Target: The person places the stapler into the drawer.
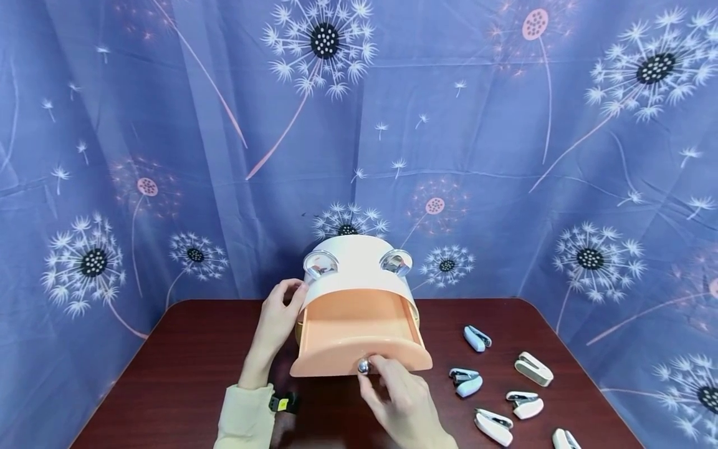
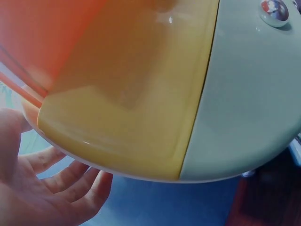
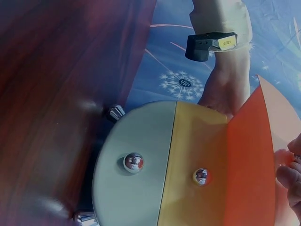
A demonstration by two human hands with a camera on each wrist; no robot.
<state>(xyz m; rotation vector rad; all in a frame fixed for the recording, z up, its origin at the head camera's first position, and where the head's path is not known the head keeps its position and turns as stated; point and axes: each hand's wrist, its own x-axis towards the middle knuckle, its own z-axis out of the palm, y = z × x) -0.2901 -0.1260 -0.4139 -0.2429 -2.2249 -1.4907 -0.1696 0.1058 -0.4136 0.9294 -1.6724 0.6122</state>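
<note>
A rounded white desktop drawer cabinet (image 1: pixel 356 265) with two shiny round mirror-like pieces on top stands in the middle of the table. Its peach top drawer (image 1: pixel 359 321) is pulled well out, and the inside shows bare. My right hand (image 1: pixel 406 399) pinches the silver knob (image 1: pixel 363 366) on this drawer's front. On the cabinet's left side rests my left hand (image 1: pixel 277 321), its fingers loosely bent along the outer wall in the left wrist view. Below the top drawer, the yellow drawer (image 2: pixel 127 103) and the grey-green drawer (image 2: pixel 244 94) are both closed.
Several small staplers lie scattered to the right on the dark red table (image 1: pixel 185 368), among them a blue stapler (image 1: pixel 477 338) and a white stapler (image 1: pixel 493 427). Silver feet (image 3: pixel 115 113) hold the cabinet up. A blue dandelion-print curtain (image 1: pixel 168 125) hangs behind the table.
</note>
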